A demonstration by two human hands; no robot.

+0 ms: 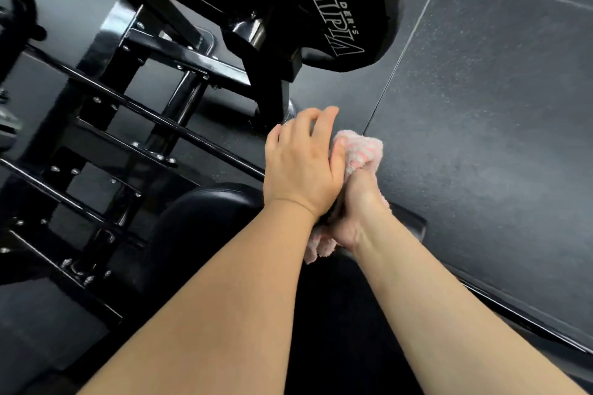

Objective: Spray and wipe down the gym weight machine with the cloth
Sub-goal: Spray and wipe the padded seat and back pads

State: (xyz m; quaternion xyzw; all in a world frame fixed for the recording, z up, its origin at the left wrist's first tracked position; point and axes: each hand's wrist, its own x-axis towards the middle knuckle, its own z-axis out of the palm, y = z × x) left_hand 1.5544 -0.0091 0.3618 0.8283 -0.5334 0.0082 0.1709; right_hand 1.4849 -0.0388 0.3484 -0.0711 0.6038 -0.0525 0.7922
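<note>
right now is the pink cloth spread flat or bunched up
Bunched up. The pink cloth is wadded in the right hand, a crumpled lump poking above its fingers and an end hanging below; the left hand overlaps it.

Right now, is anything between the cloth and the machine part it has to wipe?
Partly. The right hand grips the pink cloth, and the left hand lies over it, its fingers reaching toward the black frame post. That hand hides where, or whether, cloth meets metal. No spray bottle shows.
</note>
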